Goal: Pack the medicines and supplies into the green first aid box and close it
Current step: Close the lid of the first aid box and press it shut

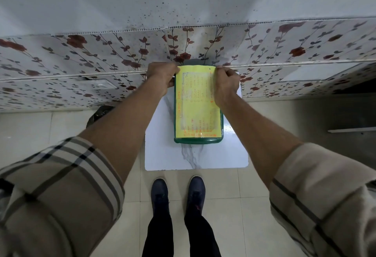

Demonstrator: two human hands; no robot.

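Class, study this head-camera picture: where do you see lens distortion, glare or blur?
Head view: wide-angle bending curves the floral-patterned wall panels; print on the yellow label sheet covering the green plastic first aid box is too blurred to read; soft glare on the white marble-patterned board.

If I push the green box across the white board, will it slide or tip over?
The green box lies flat and low on the glossy board, so it would likely slide, not tip. Its plastic looks stiff.

Person is wearing beige plaid shirt with dark and white stripes, sleeves (61, 185) rolling up to the elbows, bare forearms, black trousers (181, 236), dark navy lace-up shoes (160, 193).
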